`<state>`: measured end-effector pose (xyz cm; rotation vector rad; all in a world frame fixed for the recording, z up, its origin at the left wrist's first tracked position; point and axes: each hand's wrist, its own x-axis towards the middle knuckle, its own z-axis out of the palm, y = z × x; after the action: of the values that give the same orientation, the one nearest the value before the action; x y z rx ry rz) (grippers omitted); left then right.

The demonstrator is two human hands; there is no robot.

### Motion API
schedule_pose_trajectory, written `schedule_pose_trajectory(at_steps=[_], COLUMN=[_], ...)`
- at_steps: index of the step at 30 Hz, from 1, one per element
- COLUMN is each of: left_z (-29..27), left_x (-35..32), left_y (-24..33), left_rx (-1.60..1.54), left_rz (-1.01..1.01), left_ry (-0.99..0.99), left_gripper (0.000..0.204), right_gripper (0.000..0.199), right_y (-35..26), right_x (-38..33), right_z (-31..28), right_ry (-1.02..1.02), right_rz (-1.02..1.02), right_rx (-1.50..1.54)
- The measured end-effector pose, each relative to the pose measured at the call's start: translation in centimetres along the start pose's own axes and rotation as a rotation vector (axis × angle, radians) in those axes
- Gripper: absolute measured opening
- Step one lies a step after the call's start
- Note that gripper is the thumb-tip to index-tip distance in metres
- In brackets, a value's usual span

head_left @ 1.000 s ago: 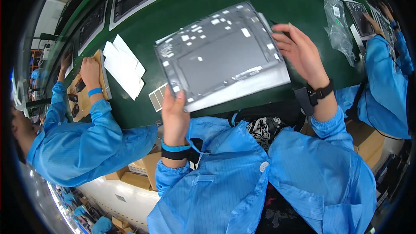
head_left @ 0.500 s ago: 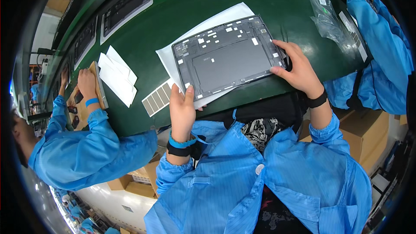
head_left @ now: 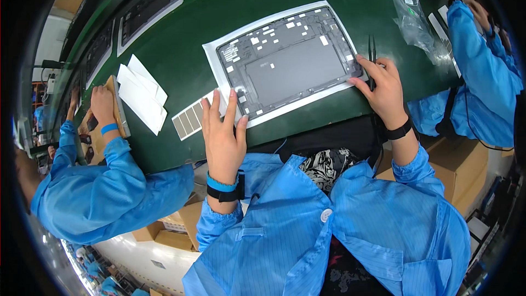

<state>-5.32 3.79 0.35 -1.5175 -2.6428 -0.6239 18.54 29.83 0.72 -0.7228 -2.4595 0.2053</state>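
Note:
A dark grey tablet housing (head_left: pixel 296 71), dotted with small white pads, lies flat on a white sheet (head_left: pixel 212 57) whose border shows around it. My left hand (head_left: pixel 223 131) is open at the housing's lower left corner, fingers stretched and fingertips at its edge. At the right edge, my right hand (head_left: pixel 388 92) has thumb and forefinger apart, their tips touching the housing near its lower right corner. Black tweezers (head_left: pixel 372 49) lie beside the right hand, partly behind its fingers. A strip of grey-brown rectangular stickers (head_left: pixel 189 122) lies left of my left hand, which covers its right end.
White paper sheets (head_left: pixel 141 96) lie on the green table (head_left: pixel 183 38) at left. Further left, a co-worker's hand (head_left: pixel 102 107) rests by a wooden board. A clear plastic bag (head_left: pixel 411 19) and a co-worker's blue sleeve (head_left: pixel 476 38) are at right. More housings (head_left: pixel 148 11) stand along the back.
The housing, tilted in both hands before, now lies flat and squared on the white sheet. My left hand has let go and spread its fingers. The tweezers have come into sight.

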Motion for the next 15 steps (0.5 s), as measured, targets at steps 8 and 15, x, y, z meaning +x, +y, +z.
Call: schedule_pose_trajectory(at_steps=[8, 15], left_z=[-0.7, -0.2], left_x=[-0.6, -1.9], left_y=[-0.9, -2.5], left_rx=[0.003, 0.11], left_rz=[-0.086, -0.119], left_ry=[0.103, 0.046], left_gripper=[0.051, 0.048], right_gripper=[0.038, 0.068], right_y=[-0.3, -11.9], right_x=[0.1, 6.1], right_z=[-1.6, 1.6], right_ry=[0.149, -0.439], right_rz=[0.314, 0.088], right_rx=[0.691, 0.981])
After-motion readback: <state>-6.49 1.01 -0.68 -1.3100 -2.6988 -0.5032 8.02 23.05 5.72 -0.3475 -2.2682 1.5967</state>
